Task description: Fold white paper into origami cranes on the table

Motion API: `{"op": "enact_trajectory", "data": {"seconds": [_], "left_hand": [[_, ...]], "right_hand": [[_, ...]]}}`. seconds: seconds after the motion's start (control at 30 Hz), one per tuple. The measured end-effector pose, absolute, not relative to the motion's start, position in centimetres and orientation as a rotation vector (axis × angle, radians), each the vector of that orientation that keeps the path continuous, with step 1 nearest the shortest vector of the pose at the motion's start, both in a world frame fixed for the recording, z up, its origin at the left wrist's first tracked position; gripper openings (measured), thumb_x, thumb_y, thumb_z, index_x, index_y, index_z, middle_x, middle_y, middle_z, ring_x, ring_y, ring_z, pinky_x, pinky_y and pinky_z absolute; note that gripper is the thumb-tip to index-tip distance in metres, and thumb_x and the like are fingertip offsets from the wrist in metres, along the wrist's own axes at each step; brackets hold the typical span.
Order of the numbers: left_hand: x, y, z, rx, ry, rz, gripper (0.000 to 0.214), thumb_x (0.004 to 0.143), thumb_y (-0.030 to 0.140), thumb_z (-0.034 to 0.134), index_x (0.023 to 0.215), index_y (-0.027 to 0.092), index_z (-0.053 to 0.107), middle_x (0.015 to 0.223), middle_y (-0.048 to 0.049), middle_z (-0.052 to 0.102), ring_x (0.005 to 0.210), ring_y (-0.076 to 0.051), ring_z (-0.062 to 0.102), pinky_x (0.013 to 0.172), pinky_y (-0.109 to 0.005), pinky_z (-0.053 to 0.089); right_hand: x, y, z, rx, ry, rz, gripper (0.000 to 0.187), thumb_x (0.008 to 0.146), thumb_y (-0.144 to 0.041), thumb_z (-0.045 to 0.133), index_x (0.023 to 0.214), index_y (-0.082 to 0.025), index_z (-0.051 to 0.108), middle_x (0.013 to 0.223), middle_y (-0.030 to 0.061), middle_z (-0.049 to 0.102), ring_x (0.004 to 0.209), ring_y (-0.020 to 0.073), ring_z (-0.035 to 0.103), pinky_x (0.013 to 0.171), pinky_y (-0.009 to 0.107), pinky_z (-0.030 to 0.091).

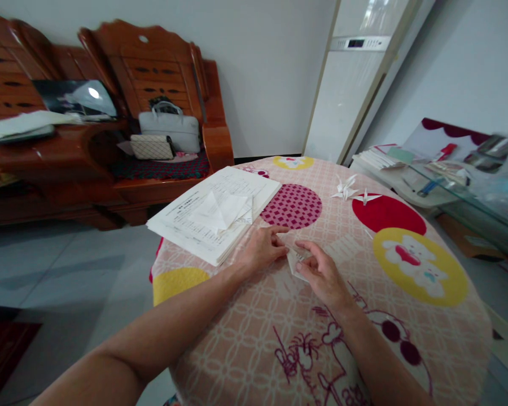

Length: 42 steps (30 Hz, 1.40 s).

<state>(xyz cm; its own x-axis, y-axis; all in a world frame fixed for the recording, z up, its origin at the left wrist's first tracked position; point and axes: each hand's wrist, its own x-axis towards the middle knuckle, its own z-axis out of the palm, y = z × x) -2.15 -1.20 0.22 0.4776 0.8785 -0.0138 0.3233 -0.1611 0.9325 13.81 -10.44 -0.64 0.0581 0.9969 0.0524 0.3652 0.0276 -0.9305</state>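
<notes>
A small piece of folded white paper (294,262) lies on the patterned tablecloth, between my two hands. My left hand (262,247) has curled fingers at the paper's left edge, with the index finger stretched along its top. From the other side my right hand (324,273) grips the paper, thumb and fingers bent over its right part. Faint print shows on the paper near the fingertips. Behind my left hand, folded white sheets (220,210) rest on a stack of printed papers (195,239). Folded paper cranes (344,188) sit toward the far right of the table.
The round table's cloth (237,349) bears coloured circles and drawings. At right stands a glass shelf (452,197) with papers and clutter. Wooden chairs (161,67) at back left hold a grey bag (169,128) and a laptop (76,98). A tall white cabinet-like unit (349,84) stands behind.
</notes>
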Motion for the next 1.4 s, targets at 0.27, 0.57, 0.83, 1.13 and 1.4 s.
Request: {"op": "enact_trajectory", "data": {"seconds": [0.27,0.57,0.83,1.13,1.4], "left_hand": [[-2.3,-0.6,-1.2,1.941,1.072,0.683,0.044,0.07,0.015,0.061,0.114,0.011,0.065,0.072,-0.0019,0.067,0.06,-0.011,0.06,0.056,-0.02,0.046],[-2.5,-0.6,-0.9,2.392,0.716,0.722,0.038,0.067,0.0,0.052,0.096,0.016,0.073,0.097,-0.0076,0.068,0.094,-0.018,0.06,0.087,-0.03,0.047],[-2.6,-0.6,-1.1,2.563,0.645,0.613,0.033,0.079,0.004,0.049,0.096,0.017,0.074,0.095,-0.0078,0.068,0.09,-0.017,0.06,0.08,-0.026,0.046],[-2.4,-1.0,-1.2,2.627,0.531,0.522,0.03,0.084,0.007,0.05,0.098,0.018,0.074,0.091,-0.0083,0.066,0.087,-0.016,0.058,0.077,-0.025,0.045],[-2.6,-0.4,-1.3,2.527,0.574,0.563,0.034,0.08,0.004,0.049,0.095,0.018,0.075,0.09,-0.0073,0.068,0.087,-0.016,0.06,0.079,-0.025,0.045]], "right_hand": [[14.4,-12.0,-1.6,-1.539,-1.69,0.517,0.033,0.078,-0.013,0.054,0.109,-0.019,0.067,0.122,0.0123,0.06,0.087,0.0207,0.064,0.075,0.036,0.055],[13.9,-13.3,-1.3,-1.569,-2.065,0.23,0.032,0.086,-0.005,0.044,0.099,-0.019,0.071,0.114,0.0114,0.066,0.101,0.0259,0.056,0.086,0.041,0.051],[14.1,-13.5,-1.0,-1.578,-2.174,0.211,0.03,0.084,-0.004,0.043,0.086,-0.018,0.07,0.096,0.0118,0.068,0.096,0.0263,0.057,0.084,0.04,0.051],[14.2,-13.7,-0.9,-1.552,-2.129,0.245,0.027,0.085,-0.006,0.045,0.084,-0.02,0.068,0.095,0.0094,0.068,0.096,0.0246,0.058,0.087,0.039,0.05],[14.1,-13.3,-1.4,-1.621,-2.041,0.28,0.037,0.081,-0.005,0.049,0.112,-0.017,0.067,0.129,0.0128,0.06,0.11,0.028,0.054,0.093,0.044,0.049]]}}
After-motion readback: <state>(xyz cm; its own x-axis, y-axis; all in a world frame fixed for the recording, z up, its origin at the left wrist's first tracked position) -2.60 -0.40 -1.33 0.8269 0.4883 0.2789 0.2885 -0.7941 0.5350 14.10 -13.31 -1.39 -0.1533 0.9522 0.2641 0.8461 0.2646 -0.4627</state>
